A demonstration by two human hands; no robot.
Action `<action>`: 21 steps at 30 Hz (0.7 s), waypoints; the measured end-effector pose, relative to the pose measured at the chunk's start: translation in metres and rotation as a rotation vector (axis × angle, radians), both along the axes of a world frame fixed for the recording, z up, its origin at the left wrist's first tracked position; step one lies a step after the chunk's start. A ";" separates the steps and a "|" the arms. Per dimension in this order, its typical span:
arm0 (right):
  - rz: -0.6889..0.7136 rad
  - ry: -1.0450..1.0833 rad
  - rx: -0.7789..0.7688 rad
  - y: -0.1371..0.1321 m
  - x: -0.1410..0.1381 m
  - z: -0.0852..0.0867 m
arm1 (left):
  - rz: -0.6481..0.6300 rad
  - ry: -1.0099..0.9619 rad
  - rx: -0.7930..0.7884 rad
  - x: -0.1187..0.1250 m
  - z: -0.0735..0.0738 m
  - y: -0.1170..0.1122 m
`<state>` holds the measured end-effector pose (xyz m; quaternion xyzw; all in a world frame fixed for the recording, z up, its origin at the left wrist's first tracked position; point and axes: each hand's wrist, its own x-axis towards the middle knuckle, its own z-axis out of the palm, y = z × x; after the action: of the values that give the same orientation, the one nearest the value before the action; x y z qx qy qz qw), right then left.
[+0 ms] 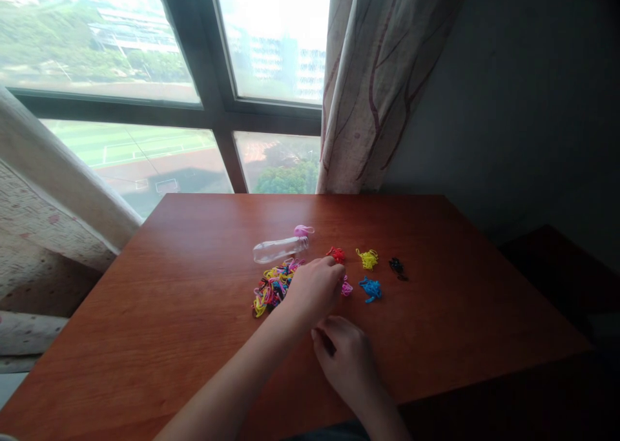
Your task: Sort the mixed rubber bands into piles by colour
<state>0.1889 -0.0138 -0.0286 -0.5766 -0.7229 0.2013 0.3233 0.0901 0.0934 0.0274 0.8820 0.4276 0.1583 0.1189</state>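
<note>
My left hand [317,287] reaches over the table, fingers curled down at the near edge of a small red pile of rubber bands [337,254]. Whatever its fingertips hold is hidden. Under its wrist lies a mixed heap of coloured rubber bands [272,288], partly covered by the hand. A pink pile of bands [346,287] shows just beyond the fingers. My right hand [346,350] rests low near the table's front, thumb and fingers pinched together; anything between them is too small to make out. To the right sit blue bands [371,289] and yellow bands [368,259].
Black bands [398,268] lie farthest right. A clear plastic bottle [279,250] lies on its side behind the mixed heap, with a pink cap [303,230] beside its mouth. The brown wooden table [460,312] meets a window and curtain [372,86] at the back.
</note>
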 end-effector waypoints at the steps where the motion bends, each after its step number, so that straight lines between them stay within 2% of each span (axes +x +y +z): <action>1: -0.001 0.002 -0.001 0.000 0.000 0.000 | -0.003 -0.005 -0.007 0.000 -0.001 0.001; 4: 0.007 0.004 0.002 0.000 0.000 -0.001 | 0.003 -0.041 -0.031 -0.007 -0.001 -0.003; 7: 0.017 0.012 0.006 0.001 0.000 0.000 | 0.021 -0.103 -0.053 -0.025 0.002 -0.011; 11: 0.018 -0.002 -0.003 0.002 0.000 0.003 | 0.118 -0.370 -0.100 -0.060 0.000 -0.030; 13: 0.018 -0.017 0.001 0.001 -0.001 0.004 | 0.188 -0.495 -0.119 -0.078 -0.006 -0.042; 15: 0.016 -0.027 0.006 0.001 -0.001 0.005 | 0.240 -0.526 -0.105 -0.095 -0.015 -0.054; 18: 0.010 -0.037 -0.001 0.001 -0.001 0.004 | 0.267 -0.491 -0.064 -0.115 -0.028 -0.072; 21: -0.002 -0.047 -0.004 0.003 -0.002 0.003 | 0.237 -0.403 -0.035 -0.126 -0.038 -0.086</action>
<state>0.1873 -0.0112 -0.0255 -0.5825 -0.7293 0.1885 0.3053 -0.0356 0.0073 -0.0104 0.7739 0.4985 0.3368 0.1979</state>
